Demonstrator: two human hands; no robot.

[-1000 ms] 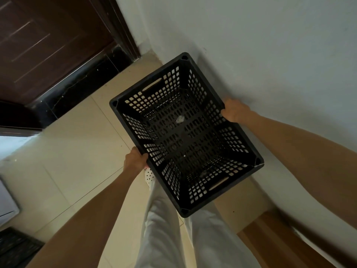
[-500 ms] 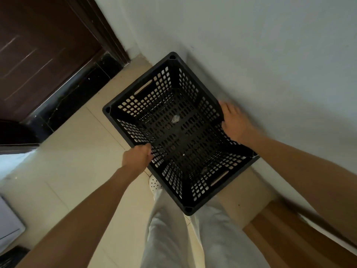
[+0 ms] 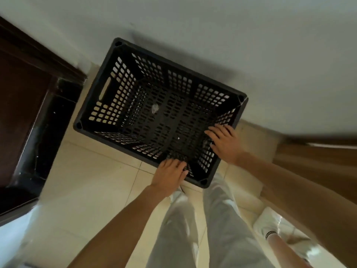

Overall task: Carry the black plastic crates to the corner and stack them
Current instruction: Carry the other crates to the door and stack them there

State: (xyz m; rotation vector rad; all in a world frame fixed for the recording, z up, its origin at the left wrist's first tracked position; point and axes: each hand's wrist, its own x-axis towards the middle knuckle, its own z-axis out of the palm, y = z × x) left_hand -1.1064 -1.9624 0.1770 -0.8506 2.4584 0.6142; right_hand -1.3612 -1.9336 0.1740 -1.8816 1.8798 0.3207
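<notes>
One black plastic crate (image 3: pixel 108 120) with perforated walls sits low on the tiled floor, its far long side against the white wall, close to the door frame. It is empty apart from a small pale scrap (image 3: pixel 154 108) on its bottom. My left hand (image 3: pixel 170 176) lies on the near rim by the near right corner, fingers curled over the edge. My right hand (image 3: pixel 225 144) rests on the right end wall with fingers spread and flat, not wrapped around it. No other crate is in view.
A dark wooden door (image 3: pixel 21 105) with a black threshold (image 3: pixel 52 128) stands to the left. A brown wooden surface (image 3: pixel 318 163) lies at the right by the wall. My legs in pale trousers (image 3: pixel 193 229) and a white shoe (image 3: pixel 268 227) are below the crate.
The crate went from being carried tilted in the air to resting against the wall near the door. Both hands shifted from its long sides to its near right corner, the right hand opening.
</notes>
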